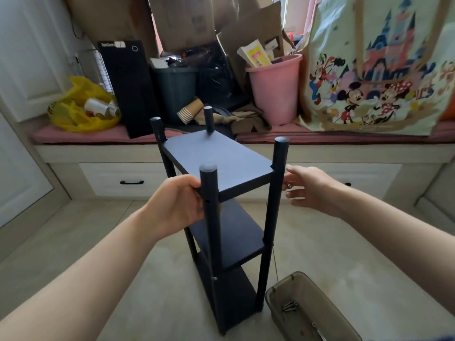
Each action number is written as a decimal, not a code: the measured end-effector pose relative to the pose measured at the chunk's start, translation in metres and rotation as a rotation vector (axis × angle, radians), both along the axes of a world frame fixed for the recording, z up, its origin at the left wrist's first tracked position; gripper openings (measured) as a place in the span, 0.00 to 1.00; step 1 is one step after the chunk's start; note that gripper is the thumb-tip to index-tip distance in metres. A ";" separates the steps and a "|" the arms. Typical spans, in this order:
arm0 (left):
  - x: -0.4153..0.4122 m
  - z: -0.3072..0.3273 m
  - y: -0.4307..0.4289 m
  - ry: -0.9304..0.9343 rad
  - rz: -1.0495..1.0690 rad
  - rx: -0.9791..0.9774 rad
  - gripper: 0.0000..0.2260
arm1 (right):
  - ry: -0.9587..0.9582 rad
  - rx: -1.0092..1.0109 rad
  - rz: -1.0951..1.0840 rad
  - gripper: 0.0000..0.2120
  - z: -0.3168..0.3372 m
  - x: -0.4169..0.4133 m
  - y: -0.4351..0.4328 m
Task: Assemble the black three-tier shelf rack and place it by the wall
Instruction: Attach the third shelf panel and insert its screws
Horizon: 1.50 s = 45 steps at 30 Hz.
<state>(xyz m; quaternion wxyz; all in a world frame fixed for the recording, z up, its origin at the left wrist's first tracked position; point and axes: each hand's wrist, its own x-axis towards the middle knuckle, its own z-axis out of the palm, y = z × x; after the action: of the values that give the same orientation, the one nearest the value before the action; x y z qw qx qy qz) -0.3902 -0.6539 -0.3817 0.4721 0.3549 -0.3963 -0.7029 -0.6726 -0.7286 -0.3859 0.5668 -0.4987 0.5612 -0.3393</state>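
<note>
Gripping rack (pixel 221 158), left hand (pixel 172 205), right hand (pixel 310 188) beside

The black rack (pixel 219 158) stands upright, three shelves (pixel 229 232) fixed between four round posts (pixel 279 163) that rise above the top shelf, its base seemingly on the floor (pixel 320 257).

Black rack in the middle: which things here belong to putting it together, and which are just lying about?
For the job: black rack, gripped by the left hand; right hand beside it; tray of screws on the floor.
Lying about: pink bucket, yellow bag, paper cup, cartoon tote, cardboard boxes.
</note>
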 end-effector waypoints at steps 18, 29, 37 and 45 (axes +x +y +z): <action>0.045 0.006 0.008 0.052 0.397 0.131 0.20 | -0.423 0.131 -0.006 0.09 0.011 0.118 0.015; 0.046 0.009 0.011 -0.015 0.424 0.107 0.25 | -0.404 0.111 0.012 0.08 0.013 0.119 0.016; 0.052 0.016 0.025 -0.189 0.523 0.078 0.11 | -0.388 0.197 0.061 0.08 0.020 0.116 0.015; 0.009 0.016 0.082 -0.553 1.209 -0.669 0.09 | -0.408 0.205 0.022 0.13 0.016 0.115 0.015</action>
<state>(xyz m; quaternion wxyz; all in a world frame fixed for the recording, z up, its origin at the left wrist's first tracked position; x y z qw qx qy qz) -0.3813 -0.5720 -0.3660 0.7423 0.5124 -0.4292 -0.0473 -0.5574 -0.7137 -0.3697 0.7199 -0.3657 0.4611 -0.3679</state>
